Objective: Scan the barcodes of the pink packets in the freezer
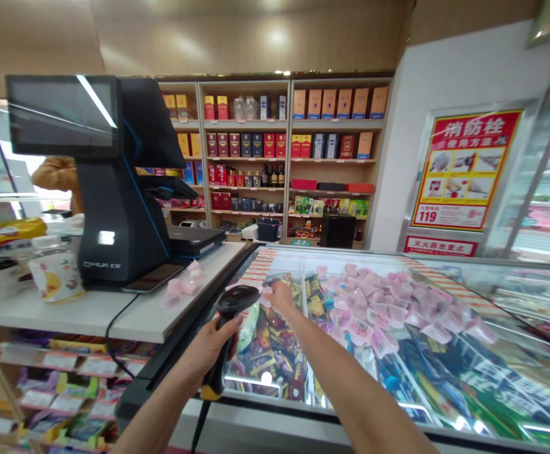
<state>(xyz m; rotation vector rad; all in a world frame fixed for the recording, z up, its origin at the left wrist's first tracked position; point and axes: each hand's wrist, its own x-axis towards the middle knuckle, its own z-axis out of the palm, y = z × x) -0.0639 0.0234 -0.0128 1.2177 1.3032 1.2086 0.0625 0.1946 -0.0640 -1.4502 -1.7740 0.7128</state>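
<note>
My left hand [218,340] is wrapped round the handle of a black and yellow barcode scanner [237,297], whose head points forward and right. My right hand [281,296] reaches over the glass-topped freezer [305,290] and pinches a small pink translucent plastic piece [267,295], just in front of the scanner's head. Many similar pink plastic pieces [373,306], some with barcode labels, lie in a loose heap on the glass to the right. Beneath the glass, packaged ice treats [275,353] show in sections. A cable hangs from the scanner's base.
A black cash register [118,189] stands on the white counter [133,318] at left, with a paper cup [57,277] and more pink pieces [184,284] by it. Snack shelves sit below. Shelves of boxed bottles [251,145] line the back; a fire-hydrant sign [466,170] hangs right.
</note>
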